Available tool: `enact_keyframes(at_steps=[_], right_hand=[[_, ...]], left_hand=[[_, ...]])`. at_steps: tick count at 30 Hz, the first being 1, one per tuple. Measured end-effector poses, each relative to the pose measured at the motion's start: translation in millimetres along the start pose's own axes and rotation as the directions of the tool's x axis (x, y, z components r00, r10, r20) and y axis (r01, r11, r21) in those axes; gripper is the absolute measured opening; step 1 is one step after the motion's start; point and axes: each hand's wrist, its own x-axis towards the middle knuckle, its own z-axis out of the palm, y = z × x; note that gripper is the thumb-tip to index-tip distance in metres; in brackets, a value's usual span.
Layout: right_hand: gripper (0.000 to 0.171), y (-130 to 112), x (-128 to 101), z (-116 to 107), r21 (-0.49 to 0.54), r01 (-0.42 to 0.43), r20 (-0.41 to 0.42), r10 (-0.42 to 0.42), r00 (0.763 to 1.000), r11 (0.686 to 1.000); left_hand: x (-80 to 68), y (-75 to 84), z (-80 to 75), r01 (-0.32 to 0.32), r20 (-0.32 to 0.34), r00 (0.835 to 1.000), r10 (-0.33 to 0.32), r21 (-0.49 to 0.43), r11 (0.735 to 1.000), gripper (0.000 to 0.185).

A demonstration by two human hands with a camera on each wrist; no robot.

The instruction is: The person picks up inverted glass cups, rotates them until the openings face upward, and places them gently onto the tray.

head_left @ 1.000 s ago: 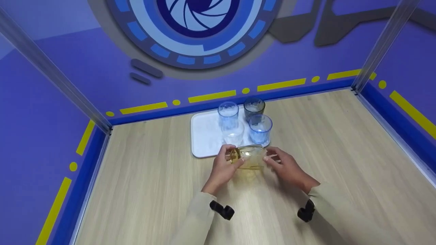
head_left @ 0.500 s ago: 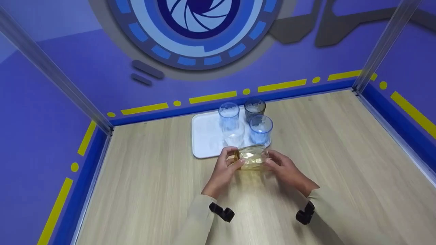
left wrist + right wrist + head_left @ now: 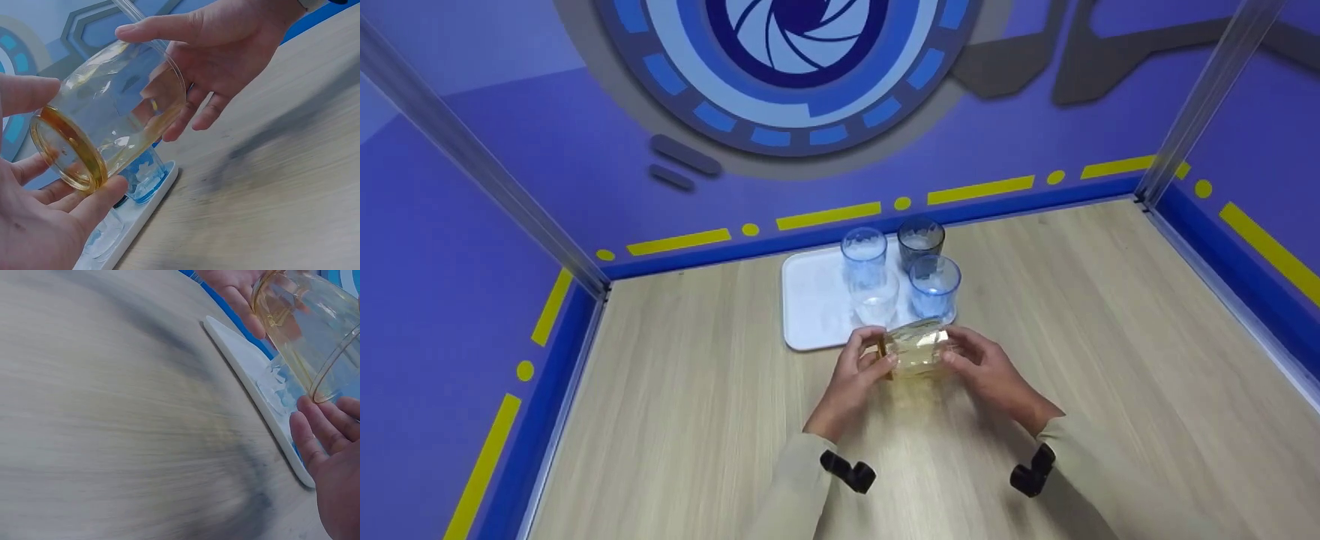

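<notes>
A yellow-tinted drinking glass (image 3: 915, 351) lies sideways in the air above the wooden table, held between both hands. My left hand (image 3: 847, 386) grips it around its thick amber base, thumb on one side and fingers on the other, as the left wrist view shows. At the rim end, my right hand (image 3: 997, 379) pinches the glass between thumb and fingers; in the right wrist view its fingertips (image 3: 306, 405) touch the rim. Clear walls let parts of the right fingers show through in the left wrist view.
Just beyond the hands lies a white tray (image 3: 814, 307). On it stand a pale blue glass (image 3: 864, 259), a dark grey glass (image 3: 921, 240), a blue glass (image 3: 934, 289) and a clear glass (image 3: 875, 301). A purple-blue wall (image 3: 780, 184) rises behind the table.
The yellow glass has turned, so its base end, earlier showing as an open oval, now appears nearly edge-on. Both hands stay almost in place, still holding it.
</notes>
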Motion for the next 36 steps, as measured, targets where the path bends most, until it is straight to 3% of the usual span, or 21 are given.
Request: enact_keyframes(at_steps=[9,20,36], right_hand=[[0.053,-8,0,0,0.078,0.082,0.004,-0.083,0.997,0.994],[0.061,-20,-2,3,0.101,0.071,0.012,-0.073,0.997,0.992],[0.062,-23,-5,7,0.104,0.105,0.040,-0.110,0.993,0.989]], left_hand=[[-1.4,-2.7,0.0,-0.011,0.044,0.999,0.006,0.104,0.995,0.050],[-0.5,2.0,3.1,-0.013,0.113,0.994,-0.002,0.133,0.991,0.056],[0.7,9.4,5.7,-0.074,0.183,0.983,0.035,0.210,0.975,0.066]])
